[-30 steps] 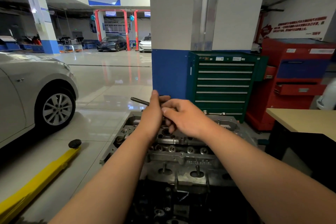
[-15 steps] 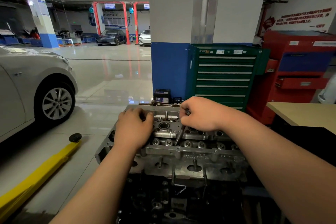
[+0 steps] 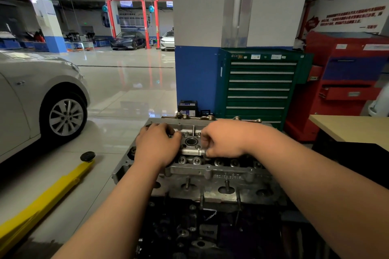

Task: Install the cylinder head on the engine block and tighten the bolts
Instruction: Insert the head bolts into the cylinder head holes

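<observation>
Grey cylinder head (image 3: 221,176) sat lower centre atop the dark engine block (image 3: 189,229). My left hand (image 3: 156,146) gripped its left part, fingers curled over. My right hand (image 3: 224,139) curled at its middle; whether it pinched anything, I couldn't tell.

— What did the right hand (image 3: 223,139) hold?
— Couldn't tell. Its curled fingers (image 3: 210,147) hid whatever lay under them on the head (image 3: 210,171).
— And the left hand (image 3: 156,145)?
— It covered the head's left end, and its fingertips didn't show.
— The block (image 3: 189,227)?
— Dark, and cut off by the bottom edge.
— The wall text (image 3: 353,18)?
— Too blurred to read. The car (image 3: 31,94) ran off the left edge, the table (image 3: 353,128) off the right.
</observation>
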Action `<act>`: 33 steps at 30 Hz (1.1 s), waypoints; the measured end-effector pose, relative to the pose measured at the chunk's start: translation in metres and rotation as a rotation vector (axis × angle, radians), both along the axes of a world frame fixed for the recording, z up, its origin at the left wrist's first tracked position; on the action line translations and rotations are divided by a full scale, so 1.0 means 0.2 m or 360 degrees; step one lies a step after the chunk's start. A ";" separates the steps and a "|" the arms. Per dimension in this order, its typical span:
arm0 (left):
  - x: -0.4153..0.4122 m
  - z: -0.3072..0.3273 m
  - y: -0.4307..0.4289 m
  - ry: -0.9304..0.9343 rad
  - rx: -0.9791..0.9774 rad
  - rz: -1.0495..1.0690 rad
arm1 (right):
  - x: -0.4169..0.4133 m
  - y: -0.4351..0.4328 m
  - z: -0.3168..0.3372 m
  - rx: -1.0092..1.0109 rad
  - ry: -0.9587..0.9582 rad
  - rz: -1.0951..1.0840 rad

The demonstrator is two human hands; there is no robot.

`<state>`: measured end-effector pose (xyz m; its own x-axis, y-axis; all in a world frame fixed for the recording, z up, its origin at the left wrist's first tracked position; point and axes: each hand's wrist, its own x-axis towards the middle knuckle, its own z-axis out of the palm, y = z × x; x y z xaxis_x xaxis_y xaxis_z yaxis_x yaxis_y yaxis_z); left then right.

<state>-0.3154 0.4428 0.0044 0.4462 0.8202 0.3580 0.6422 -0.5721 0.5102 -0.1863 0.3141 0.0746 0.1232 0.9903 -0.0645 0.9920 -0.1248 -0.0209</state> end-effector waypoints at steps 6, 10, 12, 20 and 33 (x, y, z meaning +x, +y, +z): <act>0.00 0.00 0.00 -0.0038 0.0012 -0.0003 | -0.06 -0.01 -0.05 0.0019 -0.0363 0.0068; 0.00 0.00 -0.01 -0.0048 0.0001 -0.0018 | -0.10 -0.03 -0.09 0.0070 -0.0504 0.0048; 0.00 0.00 -0.01 -0.0051 0.0003 -0.0011 | -0.09 -0.04 -0.10 0.0099 -0.0505 0.0017; 0.00 0.00 -0.01 -0.0135 0.0011 -0.0008 | -0.03 -0.03 -0.08 0.0098 -0.0330 0.0034; -0.01 0.00 -0.02 -0.0146 0.0006 -0.0025 | 0.05 -0.05 -0.13 0.0184 -0.0088 -0.0093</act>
<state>-0.3173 0.4392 0.0044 0.4245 0.8119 0.4008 0.5838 -0.5838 0.5642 -0.1754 0.3042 0.0487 0.1811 0.9818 0.0578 0.9831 -0.1823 0.0157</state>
